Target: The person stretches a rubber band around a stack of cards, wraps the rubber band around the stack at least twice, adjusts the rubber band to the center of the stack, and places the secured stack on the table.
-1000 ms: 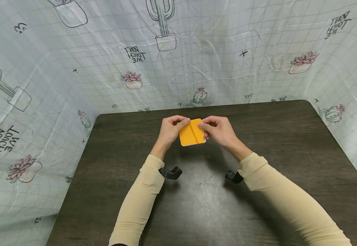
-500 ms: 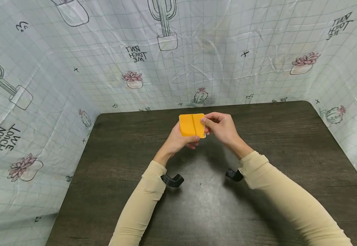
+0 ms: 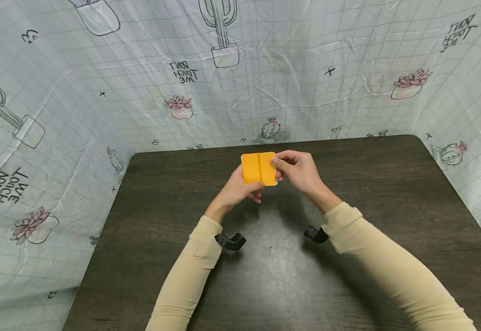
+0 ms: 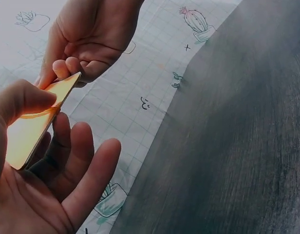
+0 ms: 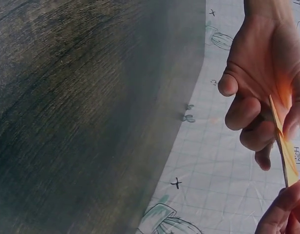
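Note:
Between both hands is a thin, flat orange square (image 3: 250, 168) with rounded corners, raised above the table. A darker strip crosses its face from top to bottom, and a pale edge shows at the lower right. With the thumb on its lower edge and fingers behind, my left hand (image 3: 235, 187) holds the square. My right hand (image 3: 300, 172) pinches its right edge. Seen edge-on in the left wrist view, the orange square (image 4: 30, 139) lies under the left thumb (image 4: 35, 97). What is on its back cannot be seen.
A dark wooden table (image 3: 265, 276) lies under the arms. Around its back and sides hangs a white grid-patterned cloth (image 3: 298, 82) with cactus drawings. A black wrist device (image 3: 230, 242) is on the left sleeve, another black device (image 3: 316, 235) on the right.
My left hand has moved from the square's upper left edge down to its lower edge. The square has turned slightly and risen a little, its strip now more upright. The right hand keeps its pinch.

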{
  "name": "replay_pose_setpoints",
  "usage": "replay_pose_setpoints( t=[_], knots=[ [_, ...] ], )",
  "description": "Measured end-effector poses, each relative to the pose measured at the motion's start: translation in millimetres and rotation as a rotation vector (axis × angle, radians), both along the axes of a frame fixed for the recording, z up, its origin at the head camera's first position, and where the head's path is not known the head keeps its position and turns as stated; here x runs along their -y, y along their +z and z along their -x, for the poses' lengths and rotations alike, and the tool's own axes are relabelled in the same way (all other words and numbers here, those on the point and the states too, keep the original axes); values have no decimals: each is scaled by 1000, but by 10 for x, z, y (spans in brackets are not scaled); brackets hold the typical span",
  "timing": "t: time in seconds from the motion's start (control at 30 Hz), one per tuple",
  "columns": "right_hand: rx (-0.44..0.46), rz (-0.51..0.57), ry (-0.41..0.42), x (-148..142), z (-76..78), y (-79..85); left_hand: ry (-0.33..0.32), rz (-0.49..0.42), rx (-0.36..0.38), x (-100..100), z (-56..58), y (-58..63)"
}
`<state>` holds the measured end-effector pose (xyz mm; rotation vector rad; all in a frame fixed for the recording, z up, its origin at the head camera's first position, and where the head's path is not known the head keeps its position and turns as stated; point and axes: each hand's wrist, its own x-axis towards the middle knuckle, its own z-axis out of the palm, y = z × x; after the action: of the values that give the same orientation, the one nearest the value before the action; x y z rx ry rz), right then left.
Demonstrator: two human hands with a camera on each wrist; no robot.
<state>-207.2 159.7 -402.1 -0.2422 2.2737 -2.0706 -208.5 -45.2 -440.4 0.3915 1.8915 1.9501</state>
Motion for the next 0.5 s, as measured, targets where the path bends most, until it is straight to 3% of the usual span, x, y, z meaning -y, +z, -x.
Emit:
replay_pose_setpoints(
  t=[0.1,0.33,0.5],
  knots=[
    [12,6,6,0,-4,-10,29,-4,-11,-2,-6,-11],
    [13,-4,-4,2,-19,-43,207,-51,-56,-53,-27,-6],
    [6,8,-13,29,-2,-75,227,-46,-121,-106,-51,0]
  ],
)
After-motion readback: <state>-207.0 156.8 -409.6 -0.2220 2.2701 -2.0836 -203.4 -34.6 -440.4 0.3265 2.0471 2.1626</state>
